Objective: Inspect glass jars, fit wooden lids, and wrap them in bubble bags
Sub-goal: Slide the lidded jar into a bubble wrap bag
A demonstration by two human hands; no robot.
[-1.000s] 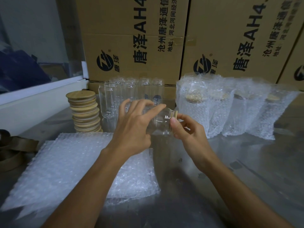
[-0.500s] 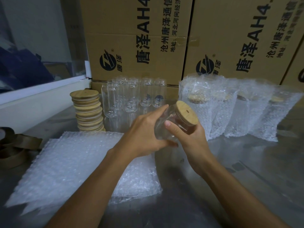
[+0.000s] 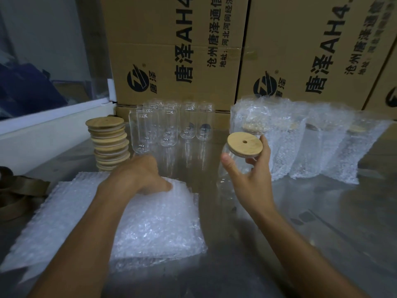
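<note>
1. Lying nearest on the metal table, a stack of bubble bags sits flat at the left.
2. Resting on that stack's far edge, the left hand pinches the top bag with curled fingers.
3. Beside it, the right hand grips a glass jar, tilted, its wooden lid fitted.
4. Farther back stand a lid stack, empty jars and wrapped jars.
5. Cardboard boxes rise behind.

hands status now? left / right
Left hand: pinching the top bubble bag of the stack.
Right hand: gripping the lidded glass jar.
</note>
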